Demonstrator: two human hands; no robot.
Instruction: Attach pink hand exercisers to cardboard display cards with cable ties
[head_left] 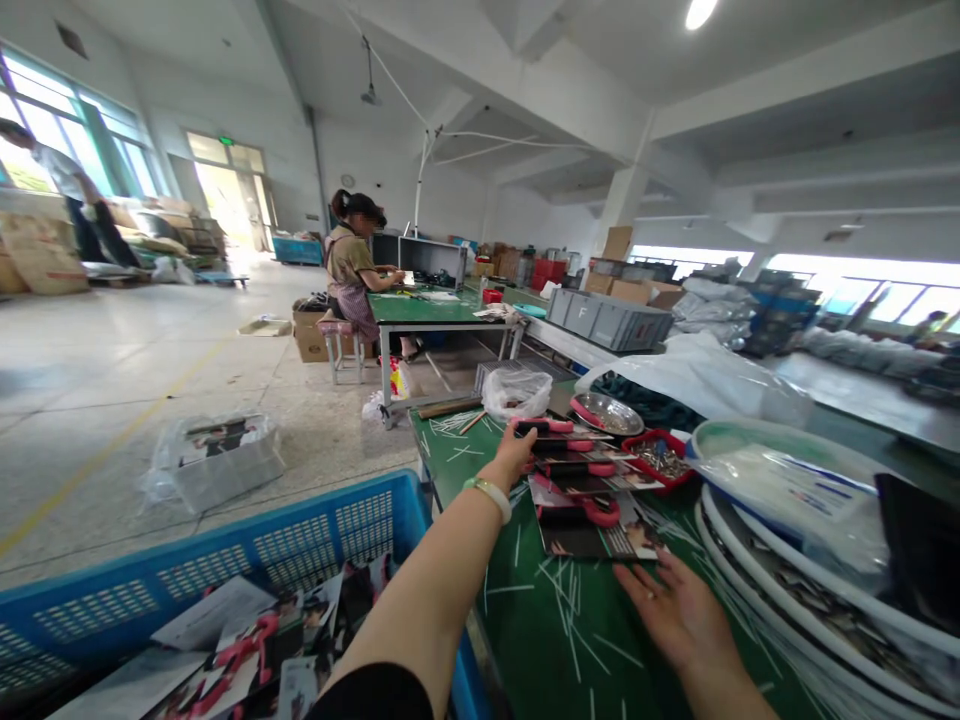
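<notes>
From where I stand, the green desk has a blue crate just beside its left edge, probably for easy reach. Near that edge, carded tools overlap, seemingly to keep handles exposed. The left hand touches the far end, its grip unclear; the right spreads empty by the nearest corner.

We find the pink-handled packs partly hiding one another; the blue basket is cut off at left.
</notes>
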